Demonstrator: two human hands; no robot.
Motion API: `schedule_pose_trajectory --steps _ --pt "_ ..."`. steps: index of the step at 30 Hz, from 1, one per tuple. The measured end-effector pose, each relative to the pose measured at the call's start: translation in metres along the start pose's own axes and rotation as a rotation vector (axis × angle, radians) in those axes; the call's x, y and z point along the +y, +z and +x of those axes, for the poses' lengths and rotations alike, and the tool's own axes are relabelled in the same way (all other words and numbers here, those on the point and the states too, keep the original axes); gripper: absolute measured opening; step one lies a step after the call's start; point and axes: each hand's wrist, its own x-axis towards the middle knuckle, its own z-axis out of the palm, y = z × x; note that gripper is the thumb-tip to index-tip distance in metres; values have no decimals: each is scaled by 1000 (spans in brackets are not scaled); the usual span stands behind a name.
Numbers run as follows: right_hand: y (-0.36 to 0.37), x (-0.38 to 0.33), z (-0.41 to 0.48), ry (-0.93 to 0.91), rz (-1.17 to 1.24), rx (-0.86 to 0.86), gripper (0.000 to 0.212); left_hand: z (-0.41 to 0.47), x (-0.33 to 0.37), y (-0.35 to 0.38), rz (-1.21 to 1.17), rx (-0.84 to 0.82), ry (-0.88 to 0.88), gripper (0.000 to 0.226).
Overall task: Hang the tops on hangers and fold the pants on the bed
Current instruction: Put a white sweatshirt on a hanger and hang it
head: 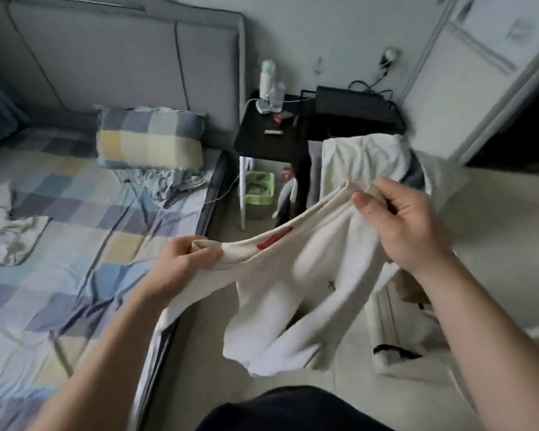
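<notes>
I hold a cream-white garment (299, 290) stretched in the air beside the bed, its banded edge taut between both hands and a red tag showing inside that edge. My left hand (181, 262) grips the band's left end. My right hand (402, 219) pinches the right end, higher up. The rest of the cloth hangs down in folds below. The bed (75, 244) with a checked sheet lies to the left. A crumpled pale garment (10, 234) rests on the bed near its left side.
A checked pillow (150, 141) leans at the grey headboard. A black nightstand (271, 138) with bottles stands past the bed. More pale clothes (361, 160) drape over something to its right. A green bin (257, 188) sits under the nightstand. A wardrobe (479, 73) stands at the right.
</notes>
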Motion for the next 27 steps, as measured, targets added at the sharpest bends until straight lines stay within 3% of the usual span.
schedule_pose_trajectory --steps 4,7,10,13,20,27 --pt "-69 26 1 40 -47 72 49 47 24 70 95 -144 19 26" --pt "-122 45 10 68 -82 176 48 94 41 119 176 -288 26 24" --pt "-167 57 24 93 -159 292 47 144 63 175 282 -286 128 20" --pt "-214 69 42 113 -242 462 49 185 106 237 311 -287 273 34" --pt "-341 68 101 111 -510 916 46 261 283 350 3 -540 676 33" --pt "-447 28 167 95 -761 1188 42 325 479 449 -30 -692 907 38"
